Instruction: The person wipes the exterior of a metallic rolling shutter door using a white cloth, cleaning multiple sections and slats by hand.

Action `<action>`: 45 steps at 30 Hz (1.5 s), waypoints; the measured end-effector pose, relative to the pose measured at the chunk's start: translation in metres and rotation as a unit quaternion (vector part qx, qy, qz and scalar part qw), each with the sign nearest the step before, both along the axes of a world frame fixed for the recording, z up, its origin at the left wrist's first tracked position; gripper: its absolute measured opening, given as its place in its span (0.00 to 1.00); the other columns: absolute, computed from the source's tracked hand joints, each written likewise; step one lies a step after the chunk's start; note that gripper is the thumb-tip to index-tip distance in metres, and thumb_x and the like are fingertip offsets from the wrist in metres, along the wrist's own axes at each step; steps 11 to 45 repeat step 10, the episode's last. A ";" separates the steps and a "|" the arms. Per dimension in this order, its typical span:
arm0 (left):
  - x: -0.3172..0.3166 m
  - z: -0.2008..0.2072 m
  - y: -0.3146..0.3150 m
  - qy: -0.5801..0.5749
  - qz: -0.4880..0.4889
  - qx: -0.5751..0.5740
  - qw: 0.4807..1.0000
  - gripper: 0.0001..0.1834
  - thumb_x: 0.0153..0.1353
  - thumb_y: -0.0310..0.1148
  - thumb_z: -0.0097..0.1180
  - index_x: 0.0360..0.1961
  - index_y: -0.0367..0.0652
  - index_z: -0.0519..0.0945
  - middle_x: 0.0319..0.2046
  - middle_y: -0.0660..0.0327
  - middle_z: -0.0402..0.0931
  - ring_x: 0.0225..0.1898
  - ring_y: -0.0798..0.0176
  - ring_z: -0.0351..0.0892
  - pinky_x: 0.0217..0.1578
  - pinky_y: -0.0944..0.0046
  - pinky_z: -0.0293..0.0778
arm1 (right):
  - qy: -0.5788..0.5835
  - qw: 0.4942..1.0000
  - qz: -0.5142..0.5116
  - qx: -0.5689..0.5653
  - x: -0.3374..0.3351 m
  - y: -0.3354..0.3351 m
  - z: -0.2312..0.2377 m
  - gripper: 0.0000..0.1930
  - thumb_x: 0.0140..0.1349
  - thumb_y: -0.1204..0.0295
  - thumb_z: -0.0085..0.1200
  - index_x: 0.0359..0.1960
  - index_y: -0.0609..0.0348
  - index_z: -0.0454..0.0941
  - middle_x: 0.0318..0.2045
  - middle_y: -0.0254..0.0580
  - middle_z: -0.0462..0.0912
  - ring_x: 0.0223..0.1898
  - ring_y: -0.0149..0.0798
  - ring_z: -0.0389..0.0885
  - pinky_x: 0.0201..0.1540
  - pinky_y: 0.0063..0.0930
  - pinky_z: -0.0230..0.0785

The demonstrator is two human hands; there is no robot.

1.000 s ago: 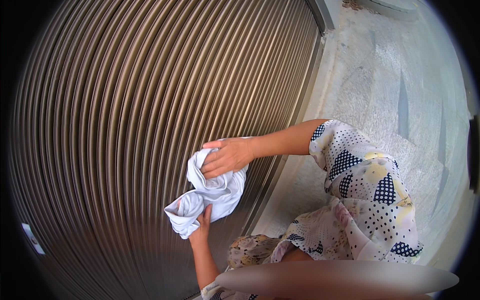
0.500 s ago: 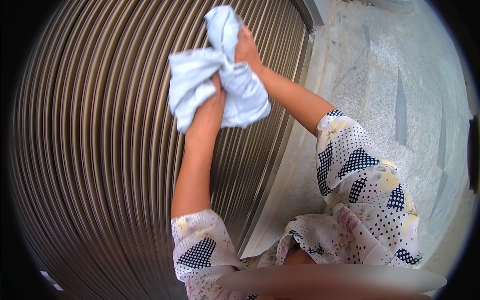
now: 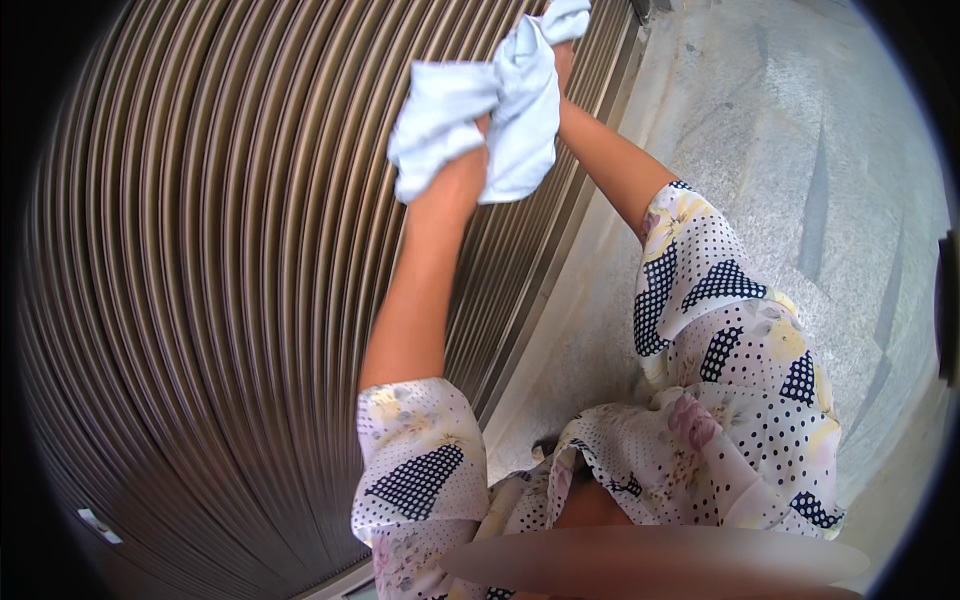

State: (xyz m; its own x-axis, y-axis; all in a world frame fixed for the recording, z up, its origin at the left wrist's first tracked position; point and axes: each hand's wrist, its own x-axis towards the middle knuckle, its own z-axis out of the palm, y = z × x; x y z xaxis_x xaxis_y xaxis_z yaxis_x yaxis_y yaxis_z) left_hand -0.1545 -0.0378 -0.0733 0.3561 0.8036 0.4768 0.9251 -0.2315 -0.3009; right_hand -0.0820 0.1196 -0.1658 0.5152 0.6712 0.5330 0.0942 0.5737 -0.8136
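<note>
A pale blue-white cloth (image 3: 525,125) is bunched and twisted between my two hands, in front of the ribbed brown metal shutter (image 3: 250,220). My left hand (image 3: 460,182) grips its lower part, with the fingers mostly covered by the folds. Higher up and to the right, my right hand (image 3: 564,66) is closed round the other end, largely hidden behind the cloth. One loose flap hangs out to the left of my left hand, and a small end sticks up past my right hand. I cannot tell whether the cloth touches the shutter.
Along the right of the shutter runs a metal edge strip (image 3: 530,325). Beyond it lies grey stone-like paving (image 3: 740,130) with darker streaks. A small white label (image 3: 100,526) sticks to the shutter at the lower left. Patterned sleeves (image 3: 420,470) cover my upper arms.
Both hands have moved up and to the right with the cloth, across the front of the shutter. Its far end now reaches the top edge of the view.
</note>
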 end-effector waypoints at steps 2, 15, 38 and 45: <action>0.007 -0.022 -0.031 -0.025 0.039 0.011 0.999 0.16 0.62 0.36 0.45 0.44 0.38 0.76 0.41 0.46 0.76 0.44 0.47 0.75 0.48 0.53 0.69 | -0.016 0.997 -0.037 -0.059 -0.003 0.007 -0.031 0.19 0.62 0.57 0.45 0.31 0.65 0.77 0.28 0.55 0.79 0.31 0.55 0.78 0.36 0.43 0.70; -0.017 -0.102 -0.096 0.043 0.041 -0.084 0.995 0.17 0.57 0.30 0.44 0.48 0.39 0.73 0.43 0.50 0.75 0.45 0.47 0.75 0.47 0.50 0.68 | 0.109 0.837 0.281 -0.457 -0.032 -0.087 -0.146 0.27 0.65 0.51 0.38 0.28 0.64 0.77 0.25 0.49 0.80 0.29 0.51 0.81 0.32 0.43 0.71; -0.017 -0.102 -0.096 0.043 0.041 -0.084 0.995 0.17 0.57 0.30 0.44 0.48 0.39 0.73 0.43 0.50 0.75 0.45 0.47 0.75 0.47 0.50 0.68 | 0.109 0.837 0.281 -0.457 -0.032 -0.087 -0.146 0.27 0.65 0.51 0.38 0.28 0.64 0.77 0.25 0.49 0.80 0.29 0.51 0.81 0.32 0.43 0.71; -0.017 -0.102 -0.096 0.043 0.041 -0.084 0.995 0.17 0.57 0.30 0.44 0.48 0.39 0.73 0.43 0.50 0.75 0.45 0.47 0.75 0.47 0.50 0.68 | 0.109 0.837 0.281 -0.457 -0.032 -0.087 -0.146 0.27 0.65 0.51 0.38 0.28 0.64 0.77 0.25 0.49 0.80 0.29 0.51 0.81 0.32 0.43 0.71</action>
